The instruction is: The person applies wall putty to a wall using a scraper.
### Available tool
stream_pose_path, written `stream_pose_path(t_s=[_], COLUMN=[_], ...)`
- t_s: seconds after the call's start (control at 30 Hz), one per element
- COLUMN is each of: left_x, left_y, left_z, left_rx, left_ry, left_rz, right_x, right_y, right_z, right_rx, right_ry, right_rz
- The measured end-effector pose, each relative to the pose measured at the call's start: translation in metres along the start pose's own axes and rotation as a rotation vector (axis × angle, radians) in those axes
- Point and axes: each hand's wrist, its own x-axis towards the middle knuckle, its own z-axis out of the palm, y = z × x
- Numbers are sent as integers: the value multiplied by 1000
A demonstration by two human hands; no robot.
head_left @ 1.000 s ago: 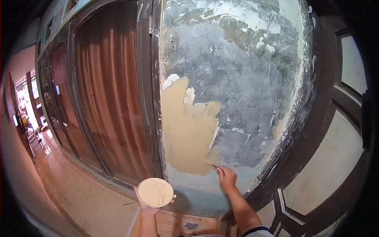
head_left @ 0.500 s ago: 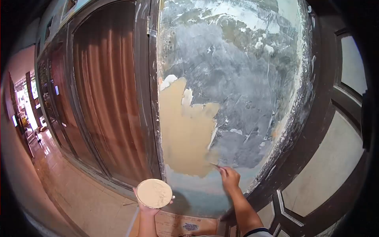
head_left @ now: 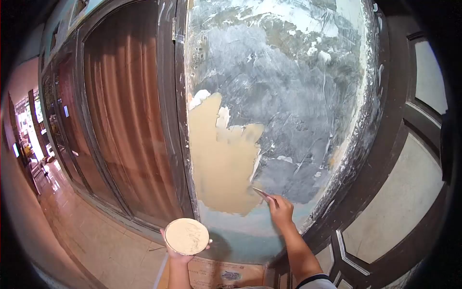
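My left hand [head_left: 178, 257] supports a round white tub [head_left: 186, 236] from below, with thumb and fingers around its sides. The tub is filled nearly to the rim with thick beige paint, its surface streaked at the right. In my right hand [head_left: 282, 212] is a slim paintbrush [head_left: 262, 193], gripped with its tip pointing up and left. That tip touches the wall at the right edge of a beige painted patch [head_left: 221, 164]. Around the patch, the wall panel [head_left: 288, 106] is mottled grey with white smears, and pale blue-green along its bottom.
A dark-framed window with a brown curtain [head_left: 130, 120] is left of the panel. On the right is a dark door with pale panels [head_left: 399, 192]. Flattened cardboard [head_left: 211, 274] lies at the wall's foot, beside the tiled floor [head_left: 110, 245].
My right hand has moved the brush slightly upward along the patch's right edge. The view has shifted a little; the tub stays in my left hand at about the same place.
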Motion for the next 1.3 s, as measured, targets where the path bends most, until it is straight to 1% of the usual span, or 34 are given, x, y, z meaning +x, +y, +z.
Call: stream_pose_path(t_s=[0.03, 0.07, 0.1, 0.13, 0.17, 0.2, 0.23, 0.27, 0.3, 0.37, 0.43, 0.5, 0.53, 0.57, 0.63, 0.67, 0.7, 0.77, 0.8, 0.83, 0.9, 0.93, 0.97, 1.03, 1.07, 1.1, 1.17, 1.2, 1.23, 1.27, 1.3], left_x=[-2, 0, -1, 0, 1, 6, 7, 8, 10, 11, 13, 13, 14, 16, 21, 24, 28, 34, 36, 37, 42, 46, 49, 56, 59, 62, 67, 70, 72, 72, 72], left_y=[0, 4, 3, -1, -3, 1, 1, 0, -1, -2, -3, -7, -9, -10, -12, -16, -19, -24, -29, -32, -34, -36, -40, -45, -48, -51, -55, -56, -59, -62, -64], left_z=[4, -2, -8, 1, 6, -7, -5, -3, -1, -3, -2, 6, 9, 6, 0, 7, 15, 28, 34, 41, 62, 68, 74, 82, 86, 91, 97, 99, 100, 103, 106], left_rx=[-67, 40, 38, -34, -106, -26, -21, -11, -3, -10, -23, -59, -95, -97, 17, -74, -73, -74, -58, -62, 42, 22, 43, 95, 92, 98, 104, 184, 264, 174, 173], left_ry=[-13, -16, -17, -14, -12, -45, -50, -49, -46, -66, -92, -94, -101, -103, -79, -98, -100, -122, -129, -128, -140, -150, -114, -95, -94, -101, -107, -137, -167, -151, -155], left_rz=[14, 23, 25, 22, 19, -13, -11, -23, -36, -32, -58, -62, -64, -66, -86, -107, -107, -134, -108, -109, -99, -119, -88, -94, -98, -99, -106, -103, -102, -93, -97], right_x=[-9, -25, -43, -59, -74, -88, -91, -90, -80, -37, -21, -21, -31, -44, -71, -84, -77, -53, -37, -22, 9, 18, 30, 49, 50, 56, 72, 77, 80, 83, 85], right_y=[5, 12, 18, 15, 20, 32, 36, 46, 46, 24, 15, 15, 19, 21, 26, 48, 45, 36, 30, 24, -1, -7, -20, -49, -55, -66, -95, -104, -112, -119, -124], right_z=[6, 14, 19, 23, 27, 38, 45, 47, 42, 14, -5, -11, -5, 2, 18, 34, 29, 18, 9, -2, -29, -40, -51, -72, -77, -86, -106, -112, -117, -123, -128], right_rx=[1, -5, -13, -72, -72, -153, -232, -178, -177, -106, -115, 3, -5, -8, -80, -150, -150, -230, -120, -124, -12, -1, -4, 85, 79, 76, 55, 52, 22, -8, -13], right_ry=[-1, -49, -98, -274, -273, -402, -529, -439, -435, -188, -157, -57, -129, -128, -346, -390, -388, -299, -172, -175, -138, -172, -175, -264, -299, -299, -400, -399, -411, -422, -420], right_rz=[1, -45, -93, 34, 31, 52, 72, 14, 13, 45, 89, 46, 72, 72, 112, 54, 53, 74, 22, 22, 43, 4, 6, -295, -334, -331, -579, -576, -650, -726, -725])
